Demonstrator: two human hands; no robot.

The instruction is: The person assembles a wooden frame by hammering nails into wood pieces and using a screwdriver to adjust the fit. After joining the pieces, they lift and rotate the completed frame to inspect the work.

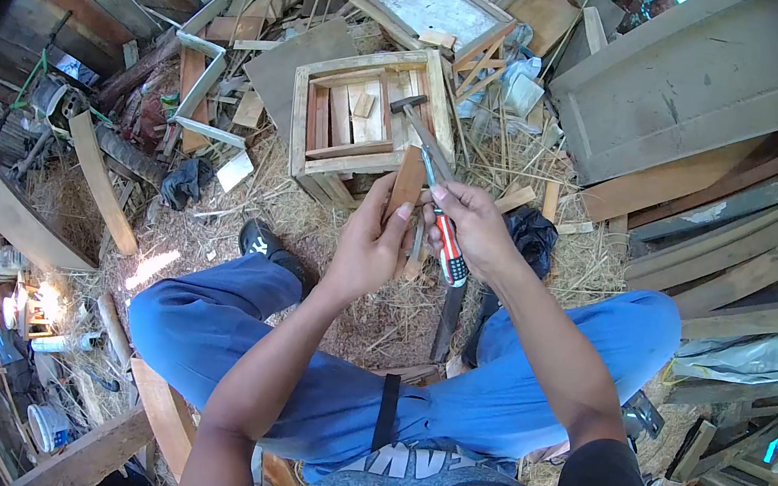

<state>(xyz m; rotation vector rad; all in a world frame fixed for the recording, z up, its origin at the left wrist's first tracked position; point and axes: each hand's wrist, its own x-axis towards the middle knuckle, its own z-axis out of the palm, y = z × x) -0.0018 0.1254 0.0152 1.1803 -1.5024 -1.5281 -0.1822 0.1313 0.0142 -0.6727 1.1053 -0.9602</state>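
My left hand [374, 243] grips a short reddish-brown wood piece [408, 179], held upright in front of me. Close on its right, my right hand [471, 229] is closed around a screwdriver [448, 249] with a red, white and black handle, its shaft pointing up beside the wood. A hammer [424, 130] lies just beyond my hands, its dark head over the edge of a wooden frame box [311, 166]. Inside that box are slats and a small wood block [364, 105].
A framed panel [430, 3] lies behind the box. A large grey board [704, 88] leans at the upper right, above stacked planks [742, 250]. Curved boards [102, 181] stand on the left. Straw and scraps cover the ground around my shoes [261, 241].
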